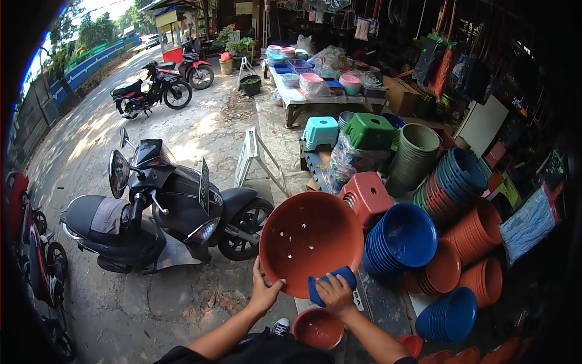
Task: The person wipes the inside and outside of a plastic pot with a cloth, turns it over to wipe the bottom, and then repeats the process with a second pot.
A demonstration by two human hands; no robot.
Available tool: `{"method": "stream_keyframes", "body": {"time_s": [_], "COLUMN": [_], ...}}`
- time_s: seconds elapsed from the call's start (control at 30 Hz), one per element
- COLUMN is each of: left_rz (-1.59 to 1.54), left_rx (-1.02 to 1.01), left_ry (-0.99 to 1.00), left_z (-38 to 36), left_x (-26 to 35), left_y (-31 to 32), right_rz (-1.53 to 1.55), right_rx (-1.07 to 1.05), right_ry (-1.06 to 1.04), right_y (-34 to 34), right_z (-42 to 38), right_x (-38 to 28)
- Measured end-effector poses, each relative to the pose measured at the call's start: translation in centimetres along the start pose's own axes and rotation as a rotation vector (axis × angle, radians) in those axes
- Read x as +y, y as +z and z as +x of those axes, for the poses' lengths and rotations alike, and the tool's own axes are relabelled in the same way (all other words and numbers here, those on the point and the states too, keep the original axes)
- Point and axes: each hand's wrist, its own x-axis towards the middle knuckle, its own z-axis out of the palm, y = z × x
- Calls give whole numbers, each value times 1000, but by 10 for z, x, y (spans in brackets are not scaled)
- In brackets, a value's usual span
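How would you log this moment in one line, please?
left hand: gripping round reddish-brown plastic basin by rim; right hand: holding blue cloth against rim

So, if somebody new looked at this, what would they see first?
Probably the big orange-brown basin in the middle, its rim held by the left hand while the right hand holds a blue cloth at its edge. Next, perhaps the dark scooter parked to the left, and the stack of shiny blue tubs just right of the basin.
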Motion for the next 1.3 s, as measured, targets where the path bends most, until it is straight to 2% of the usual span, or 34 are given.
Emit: {"method": "stream_keyframes", "body": {"time_s": [0.07, 0.2, 0.27, 0.3, 0.33, 0.37, 0.4, 0.47, 0.53, 0.57, 0.63, 0.67, 0.73, 0.77, 0.83, 0.93, 1.0, 1.03, 1.07, 1.13, 1.23, 1.3], "left_rz": [-176, -195, -139, -110, -5, -58, 141, 148, 129, 131, 1110, 1275, 1213, 1208, 1642, 1595, 1625, 1562, 1495, 1517, 1479, 1489], "left_rx": [-6, -19, -5, -24, -101, -186, -332, -459, -354, -365, 214, 25, -475, -478, -845, -942, -1027, -1064, -1096, -1151, -1191, -1214], "left_ry": [-330, -285, -77, -13, -4, -248, -154, -232, 144, 146, 690, 876, 1036, 1036, 708, 758, 760, 850, 939, 955, 1104, 1102], "left_z": [-21, -6, 1, 0, 7, 6, 15, 17, 20, 17, -10, -17, -24, -22, -8, 2, 10, 10, 9, 5, 10, 10], "left_x": [14, -30, -49, -36, -43, -20, -20, 18, 17, 19, 65, 70, 68, 55, 21, 12, 0, -6, -11, -6, 0, -2], "left_y": [29, 28, 15, 9, -8, -20, -41, -54, -43, -37, -6, 1, 21, 26, 36, 31, 23, 18, 14, 12, 3, -3], "right_rz": [44, 71, 117, 110, 102, 94, 91, 40, 42, 51, 55, 52, 18, 30, 30, 53, 144, 116, 121, 37, -61, 72], "right_rx": [17, 11, -11, -14, -47, -80, -66, -46, -51, -62, -73, -74, -76, -77, -92, -201, -537, -584, -591, -463, -456, -445], "right_ry": [48, 105, 3, 22, -43, -108, -143, -210, -204, -186, -141, -130, -72, -61, -75, -105, -112, -113, -104, -162, 9, 356], "right_y": [5, 9, 3, -1, -6, -11, -14, -25, -35, -38, -39, -38, -32, -31, -28, -31, -34, -50, -55, -64, -90, -109], "right_z": [13, 17, 9, 4, -3, -10, -17, -26, -23, -19, -15, -15, -16, -16, -21, -35, -46, -43, -46, -52, -47, -50], "right_x": [-22, -40, -35, -29, -16, -2, 13, 36, 42, 44, 41, 37, 31, 28, 27, 38, 59, 68, 79, 102, 126, 137]}}
